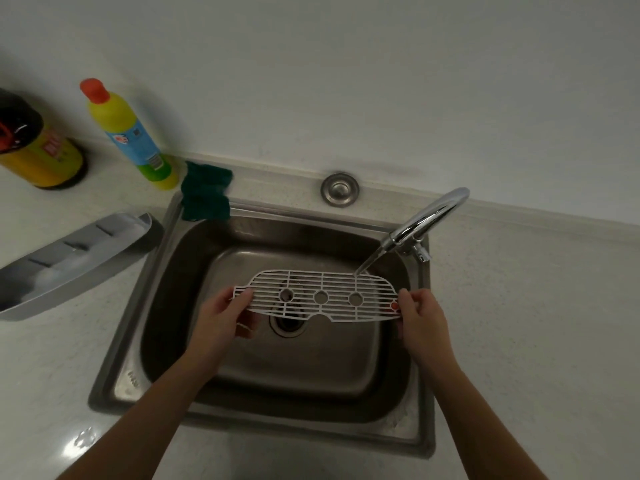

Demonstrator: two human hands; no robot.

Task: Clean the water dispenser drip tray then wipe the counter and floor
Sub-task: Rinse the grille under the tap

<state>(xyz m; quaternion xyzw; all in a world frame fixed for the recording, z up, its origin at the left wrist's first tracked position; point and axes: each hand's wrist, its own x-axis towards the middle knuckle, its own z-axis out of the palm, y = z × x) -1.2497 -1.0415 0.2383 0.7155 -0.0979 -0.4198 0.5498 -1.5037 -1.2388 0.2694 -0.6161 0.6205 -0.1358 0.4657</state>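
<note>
A white slotted drip tray grille [322, 284] with three round holes is held flat over the steel sink [166, 258]. My left hand [225, 317] grips its left end and my right hand [420, 315] grips its right end, beside a small red dot. Water runs from the chrome faucet [426, 220] onto the grille's far right edge. The grey drip tray basin [69, 258] lies on the counter [519, 306] left of the sink, with foam inside.
A dark green cloth [206, 190] hangs over the sink's back left corner. A yellow detergent bottle with an orange cap [131, 136] and a dark-lidded yellow container [34, 147] stand at the back left. A round metal cap [340, 188] sits behind the sink.
</note>
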